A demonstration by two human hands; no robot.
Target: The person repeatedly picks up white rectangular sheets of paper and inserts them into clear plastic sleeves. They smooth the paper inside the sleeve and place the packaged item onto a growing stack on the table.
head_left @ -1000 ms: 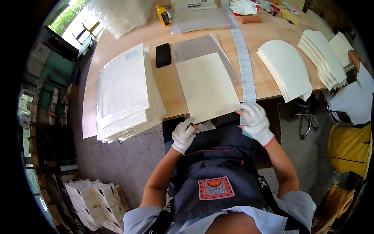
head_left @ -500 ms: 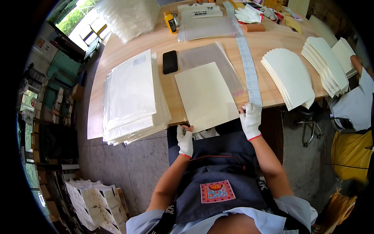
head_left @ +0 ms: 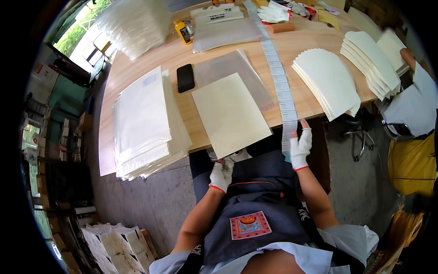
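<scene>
A cream sheet of card [head_left: 232,114] lies slantwise on the table, its lower corner jutting past the front edge. My left hand [head_left: 221,176], in a white fingerless glove, is closed at that corner; its fingertips are partly hidden there. A long strip of pale blue printed labels [head_left: 280,84] runs down the table and hangs over the edge. Beside its hanging end is my right hand [head_left: 301,147], gloved the same way, with thumb and fingers stretched up and apart. Under the sheet's far side lie clear plastic sleeves [head_left: 219,68].
Left of the sheet are a stack of sleeved white sheets [head_left: 143,114] and a black phone [head_left: 185,77]. Fanned cream card stacks [head_left: 324,82] lie at right, near another person's arm [head_left: 407,59]. Farther back stand a yellow bottle [head_left: 182,32] and a plastic-wrapped pile [head_left: 134,27].
My right hand has left the sheet's right corner and moved down beside the label strip, its fingers spreading. The left hand has shifted slightly down, staying at the lower corner. The view has turned slightly.
</scene>
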